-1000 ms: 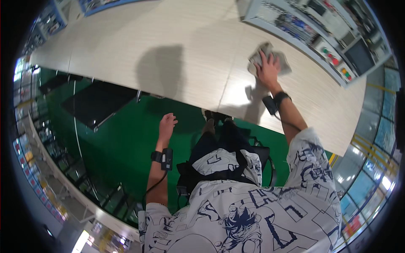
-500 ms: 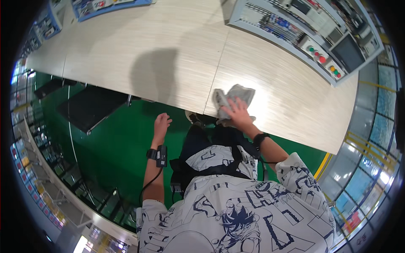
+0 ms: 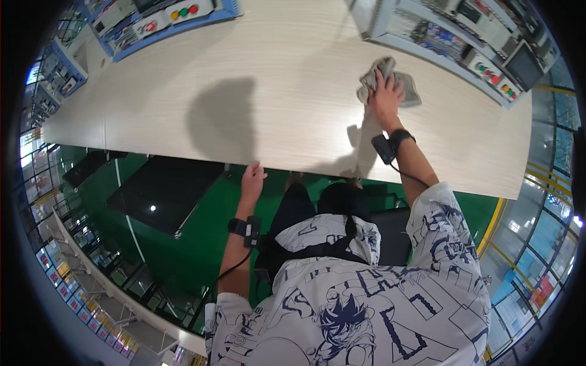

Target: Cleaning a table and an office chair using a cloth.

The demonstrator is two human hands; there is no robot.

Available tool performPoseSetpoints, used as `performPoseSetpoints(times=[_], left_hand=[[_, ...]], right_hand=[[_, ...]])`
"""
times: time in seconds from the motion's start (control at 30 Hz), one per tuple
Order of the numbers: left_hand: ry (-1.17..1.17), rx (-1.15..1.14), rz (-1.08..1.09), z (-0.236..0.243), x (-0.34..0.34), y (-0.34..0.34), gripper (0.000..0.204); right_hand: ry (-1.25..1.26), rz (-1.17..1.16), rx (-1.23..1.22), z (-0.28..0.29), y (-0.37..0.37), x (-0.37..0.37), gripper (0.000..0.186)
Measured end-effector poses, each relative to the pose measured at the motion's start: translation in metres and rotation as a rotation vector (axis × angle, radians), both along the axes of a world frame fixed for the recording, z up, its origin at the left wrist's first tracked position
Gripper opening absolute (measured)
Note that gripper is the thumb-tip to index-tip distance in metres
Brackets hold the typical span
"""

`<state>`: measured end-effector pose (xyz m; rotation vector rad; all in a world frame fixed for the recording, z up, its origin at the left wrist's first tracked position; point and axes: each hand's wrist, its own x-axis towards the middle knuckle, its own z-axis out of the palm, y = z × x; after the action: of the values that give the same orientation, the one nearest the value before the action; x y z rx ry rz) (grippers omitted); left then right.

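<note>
A crumpled grey-beige cloth (image 3: 408,90) lies on the pale wood-grain table (image 3: 293,116), toward its right back part. My right hand (image 3: 386,100) presses on the cloth with its fingers stretched over it, bunching part of it up. Folds of the cloth stick out beyond the fingertips and to the right. My left hand (image 3: 253,180) hangs by the table's front edge, its fingers loosely curled in, and nothing shows in it. Each wrist wears a black band with a small dark box and a cable.
A grey-framed equipment panel (image 3: 439,46) with buttons and a screen stands at the back right. Another panel, blue-framed (image 3: 177,24), stands at the back left. A black chair (image 3: 165,192) is at the front left over the green floor (image 3: 146,256).
My right hand has carried the cloth from the table's front edge away from me and to the right. My left hand stays low near the edge; the whole view has shifted a little.
</note>
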<state>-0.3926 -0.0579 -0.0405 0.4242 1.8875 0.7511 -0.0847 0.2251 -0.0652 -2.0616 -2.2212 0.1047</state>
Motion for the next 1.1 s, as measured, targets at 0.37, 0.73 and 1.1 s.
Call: performPoseSetpoints(times=[0.37,0.73,1.1], left_hand=[[0.023,0.112,-0.024,-0.02,-0.059,-0.024,0.041],[0.029,0.019,0.021,-0.02,-0.064,0.008,0.034],[0.008,-0.062,-0.028,0.013,-0.052,0.003,0.049]], right_hand=[[0.182,1.004,-0.083,0.009,-0.182,-0.219,0.068],[-0.048,-0.054,-0.047,-0.001,-0.121,0.073,0.068],[0.051,0.393,-0.045,0.016,-0.015,-0.16,0.062]])
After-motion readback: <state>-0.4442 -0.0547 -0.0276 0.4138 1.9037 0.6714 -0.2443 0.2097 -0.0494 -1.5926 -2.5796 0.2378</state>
